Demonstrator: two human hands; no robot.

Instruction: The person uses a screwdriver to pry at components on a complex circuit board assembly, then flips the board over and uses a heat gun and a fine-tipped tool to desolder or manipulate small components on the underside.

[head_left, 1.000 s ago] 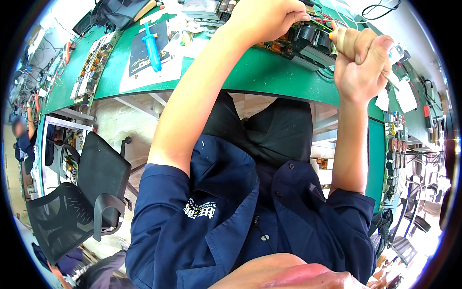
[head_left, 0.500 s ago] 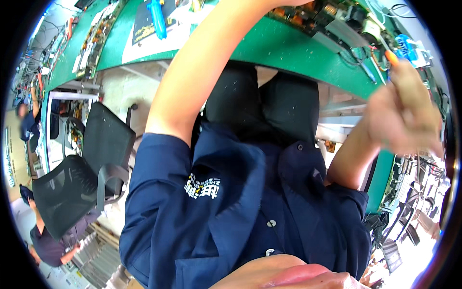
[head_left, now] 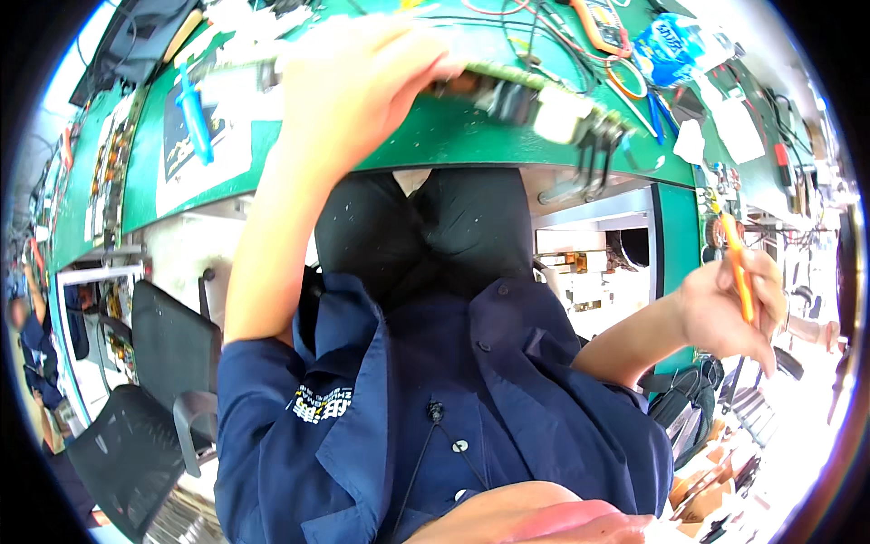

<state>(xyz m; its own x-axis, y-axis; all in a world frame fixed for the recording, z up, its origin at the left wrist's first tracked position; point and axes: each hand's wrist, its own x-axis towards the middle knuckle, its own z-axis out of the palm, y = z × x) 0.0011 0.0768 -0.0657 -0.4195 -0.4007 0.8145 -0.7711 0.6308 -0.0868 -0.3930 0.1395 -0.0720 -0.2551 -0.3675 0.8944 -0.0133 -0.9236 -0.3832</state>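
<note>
My left hand (head_left: 362, 91) grips a circuit board (head_left: 494, 86), which it holds raised and tilted on edge over the green work mat (head_left: 399, 145). Blurred dark and white components stick out from the board's near face. Some of the board is hidden behind my fingers. Off to the right, past the table's corner, my right hand (head_left: 729, 313) is closed around a soldering iron (head_left: 743, 281) with an orange handle. Its thin tip points up and away, apart from the board.
On white paper at left lie a dark sheet and a blue tube-like tool (head_left: 193, 118). An orange multimeter (head_left: 600, 25), wires and a blue packet (head_left: 669, 53) are at the back right. A black chair (head_left: 177, 335) stands at left. People are at the far left.
My left hand has lifted the board off the mat and tilted it up. My right hand has moved down, away from the board, with the soldering iron. The view has shifted to the right.
</note>
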